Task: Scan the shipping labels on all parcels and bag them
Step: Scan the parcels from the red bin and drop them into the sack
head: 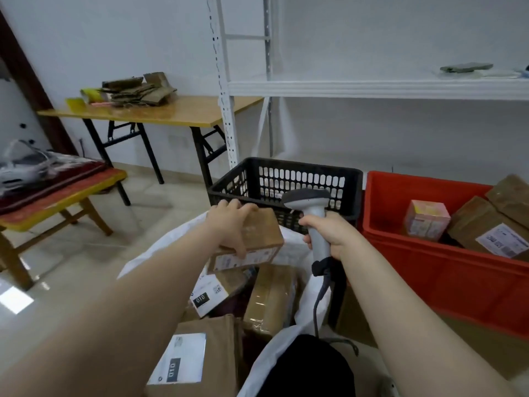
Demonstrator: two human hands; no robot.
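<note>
Closest to the camera, a labelled cardboard parcel (197, 353) lies in the open white bag (166, 242). A taped brown parcel (269, 296) and another labelled one (211, 293) are piled beyond it toward 12 o'clock, so a fair share of the bagging looks done.

Just above that pile, the left hand (232, 224) holds a small cardboard box (263, 230), fingers curled over its top and thumb on the labelled side. At 1 o'clock of it, the right hand (332, 233) has its fingers wrapped round the handle of the barcode scanner (310, 207). Whether this label has been read cannot be told.

At 3 o'clock the red crate (429, 262) holds a pink carton (426, 222) and several brown parcels (486, 224), which probably remain to be scanned and bagged.
</note>
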